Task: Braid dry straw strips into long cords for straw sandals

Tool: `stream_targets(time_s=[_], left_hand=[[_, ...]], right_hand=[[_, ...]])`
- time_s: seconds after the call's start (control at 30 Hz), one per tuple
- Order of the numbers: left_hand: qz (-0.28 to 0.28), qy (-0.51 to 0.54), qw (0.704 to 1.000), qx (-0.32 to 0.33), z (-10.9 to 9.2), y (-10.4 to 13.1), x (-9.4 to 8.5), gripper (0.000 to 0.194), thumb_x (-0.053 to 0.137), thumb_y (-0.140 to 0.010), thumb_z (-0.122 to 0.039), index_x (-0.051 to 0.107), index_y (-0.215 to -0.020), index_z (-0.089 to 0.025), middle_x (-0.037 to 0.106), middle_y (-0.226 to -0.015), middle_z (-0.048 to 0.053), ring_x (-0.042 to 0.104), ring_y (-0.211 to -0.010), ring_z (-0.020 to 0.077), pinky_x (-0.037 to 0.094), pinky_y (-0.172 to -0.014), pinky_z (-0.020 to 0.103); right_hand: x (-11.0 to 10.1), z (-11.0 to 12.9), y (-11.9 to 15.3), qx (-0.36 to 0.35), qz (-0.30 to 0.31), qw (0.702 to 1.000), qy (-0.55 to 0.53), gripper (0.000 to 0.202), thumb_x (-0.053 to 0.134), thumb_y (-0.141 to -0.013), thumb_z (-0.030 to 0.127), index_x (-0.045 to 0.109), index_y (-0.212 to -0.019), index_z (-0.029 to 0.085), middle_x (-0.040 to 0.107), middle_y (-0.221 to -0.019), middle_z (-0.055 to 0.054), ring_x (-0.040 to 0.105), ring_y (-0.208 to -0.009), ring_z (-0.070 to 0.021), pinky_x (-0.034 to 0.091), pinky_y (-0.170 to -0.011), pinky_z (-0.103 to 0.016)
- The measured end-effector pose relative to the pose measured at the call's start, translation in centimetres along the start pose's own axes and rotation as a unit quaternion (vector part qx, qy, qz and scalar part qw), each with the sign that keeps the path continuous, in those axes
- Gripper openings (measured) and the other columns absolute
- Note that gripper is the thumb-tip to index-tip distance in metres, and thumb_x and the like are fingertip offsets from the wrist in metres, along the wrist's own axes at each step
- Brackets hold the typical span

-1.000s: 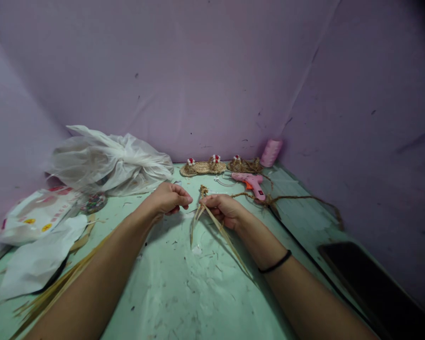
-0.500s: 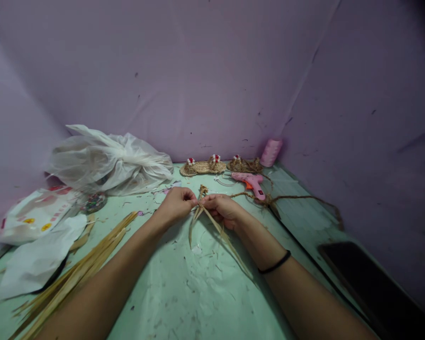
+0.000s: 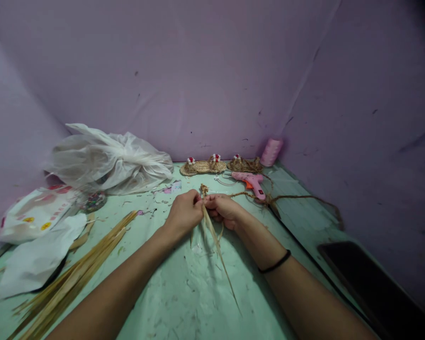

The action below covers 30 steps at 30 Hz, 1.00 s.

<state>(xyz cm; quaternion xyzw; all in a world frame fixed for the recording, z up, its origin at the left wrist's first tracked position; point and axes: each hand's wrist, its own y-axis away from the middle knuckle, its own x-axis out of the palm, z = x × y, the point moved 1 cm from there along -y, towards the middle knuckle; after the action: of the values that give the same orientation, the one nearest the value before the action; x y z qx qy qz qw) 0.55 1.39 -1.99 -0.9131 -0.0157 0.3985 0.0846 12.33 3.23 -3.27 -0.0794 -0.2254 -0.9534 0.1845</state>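
My left hand and my right hand meet near the middle of the pale green table. Both pinch the dry fibre strips, fingertips almost touching. A small knotted end of the strips shows just above my fingers, and loose tails hang below them toward the front. Exactly how the strips cross between my fingertips is hidden. A bundle of long dry strips lies to the left of my left forearm.
At the back stand woven slippers, a pink thread spool and a pink glue gun beside twisted cord. Plastic bags fill the back left. A dark phone-like slab lies at right.
My left hand has moved slightly right and turned over the strips. The longest tail has swung left and now hangs more steeply. My right hand has hardly moved.
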Motion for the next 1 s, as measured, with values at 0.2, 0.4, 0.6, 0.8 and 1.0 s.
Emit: stream_targets(time_s=[0.2,0.4,0.6,0.8,1.0], left_hand=[[0.140,0.246,0.924,-0.257,-0.8,0.0,-0.3,0.011,0.052,-0.070,-0.026,0.049,-0.071,-0.015,0.042,-0.041,-0.005,0.033,-0.031,0.0061,0.023,-0.032,0.018],[0.253,0.387,0.831,-0.308,0.0,-0.5,-1.2,0.006,0.055,-0.065,-0.014,0.057,-0.064,-0.008,0.048,-0.045,-0.001,0.041,-0.035,0.0036,0.035,-0.035,0.014],[0.243,0.214,0.899,-0.296,0.0,-0.6,-1.5,0.008,0.054,-0.061,-0.016,0.059,-0.058,-0.011,0.035,-0.030,-0.006,0.025,-0.024,0.0032,0.014,-0.028,0.016],[0.230,0.348,0.865,-0.278,0.1,-1.1,-0.9,0.009,0.050,-0.057,-0.013,0.057,-0.060,-0.009,0.040,-0.041,-0.004,0.024,-0.029,0.0016,0.013,-0.027,0.016],[0.206,0.367,0.858,-0.295,0.4,-1.0,-0.8,0.012,0.058,-0.059,-0.021,0.054,-0.061,-0.010,0.032,-0.040,-0.008,0.015,-0.029,-0.0003,0.006,-0.028,0.017]], right_hand=[[0.3,-0.2,-0.1,0.011,-0.017,1.000,0.015,0.012,0.054,-0.059,0.010,0.045,-0.054,0.015,0.042,-0.035,0.007,0.022,-0.028,-0.0015,0.010,-0.032,-0.017],[0.1,-0.3,-0.1,-0.006,0.001,0.999,0.048,0.015,0.060,-0.058,0.015,0.047,-0.052,0.015,0.046,-0.038,0.005,0.030,-0.031,-0.0028,0.015,-0.033,-0.017],[-0.2,0.4,0.4,-0.042,0.011,0.993,0.110,0.016,0.054,-0.065,0.017,0.049,-0.050,0.014,0.042,-0.036,0.006,0.026,-0.032,-0.0025,0.014,-0.035,-0.018],[-0.5,0.7,0.2,-0.093,-0.013,0.991,0.100,0.011,0.053,-0.063,0.015,0.050,-0.052,0.014,0.046,-0.041,0.005,0.031,-0.036,-0.0035,0.020,-0.037,-0.017],[-1.0,0.1,-0.9,-0.194,-0.015,0.960,0.201,0.009,0.051,-0.063,0.012,0.051,-0.055,0.015,0.052,-0.048,0.002,0.043,-0.046,-0.0070,0.030,-0.045,-0.019]])
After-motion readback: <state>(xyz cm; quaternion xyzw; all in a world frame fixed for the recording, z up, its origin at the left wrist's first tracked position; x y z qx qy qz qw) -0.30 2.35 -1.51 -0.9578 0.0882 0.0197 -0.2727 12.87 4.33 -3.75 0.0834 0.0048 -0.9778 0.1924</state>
